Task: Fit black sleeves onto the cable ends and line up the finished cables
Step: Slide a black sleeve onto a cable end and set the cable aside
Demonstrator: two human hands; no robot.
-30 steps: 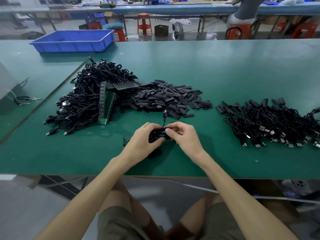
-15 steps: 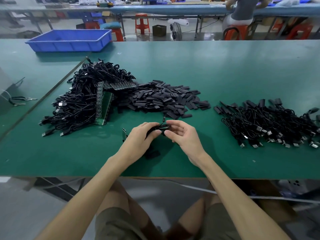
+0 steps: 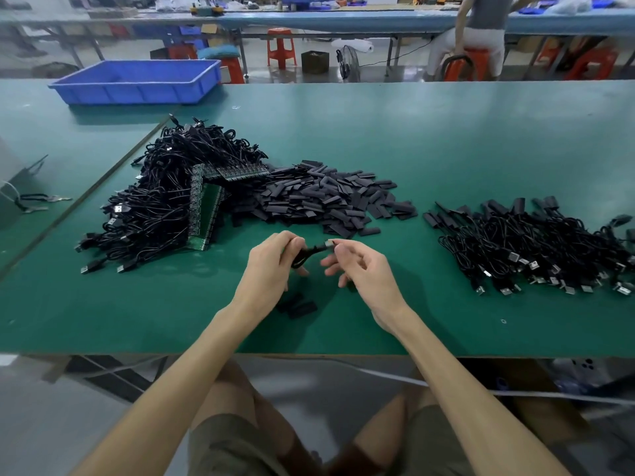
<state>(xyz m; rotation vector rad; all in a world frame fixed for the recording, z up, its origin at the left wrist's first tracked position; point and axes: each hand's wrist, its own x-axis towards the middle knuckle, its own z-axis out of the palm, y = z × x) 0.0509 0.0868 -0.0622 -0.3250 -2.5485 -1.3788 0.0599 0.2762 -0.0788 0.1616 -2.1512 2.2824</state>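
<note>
My left hand [image 3: 271,266] grips a coiled black cable [image 3: 307,255] above the green table. My right hand [image 3: 360,267] pinches that cable's free end [image 3: 329,244] between thumb and forefinger, its other fingers loosely curled. A heap of loose black sleeves [image 3: 330,199] lies just behind my hands. A big tangle of unsleeved cables [image 3: 165,204] lies to the left. The sleeved cables [image 3: 529,242] are spread in a row at the right, plugs toward me. A few sleeves [image 3: 299,305] lie on the table under my left wrist.
A green circuit-board strip [image 3: 202,211] leans against the left cable heap. A blue tray [image 3: 137,80] stands at the table's far left edge. A person sits at the bench behind, among red stools [image 3: 281,46]. The table's front edge [image 3: 309,355] runs near my forearms.
My hands have drawn a little apart. The right hand has let go of the coil and now pinches the cable's end, pulled out to the right of the coil.
</note>
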